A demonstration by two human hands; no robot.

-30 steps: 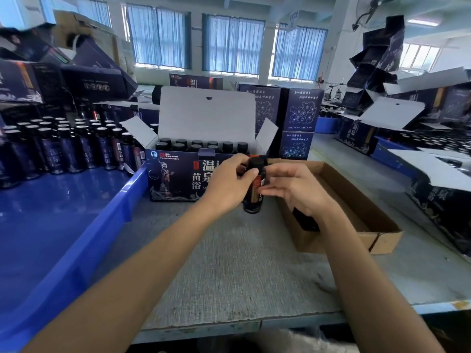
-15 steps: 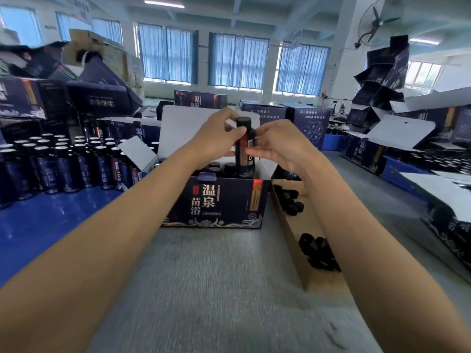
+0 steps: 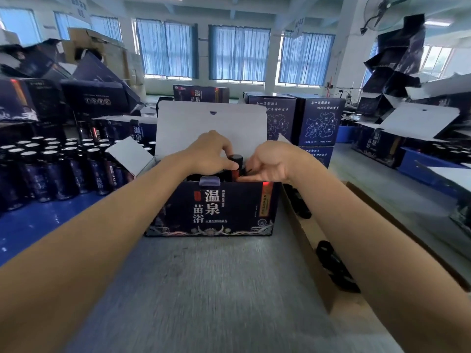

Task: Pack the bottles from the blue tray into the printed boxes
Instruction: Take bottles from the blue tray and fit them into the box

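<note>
Holding one bottle (image 3: pixel 235 162) upright in the open printed box (image 3: pixel 211 210).
On the counter (image 3: pixel 204 289) the blue tray (image 3: pixel 30 225) with standing bottles (image 3: pixel 51 169) is left of the box; the left hand (image 3: pixel 211 154) curls its fingers round the cap, and the right hand (image 3: pixel 272 161) pinches the side.

left hand (image 3: pixel 211 155) + right hand (image 3: pixel 271 163) hold bottle (image 3: pixel 236 161) | upright, lower part inside open printed box (image 3: pixel 211 212)
</note>
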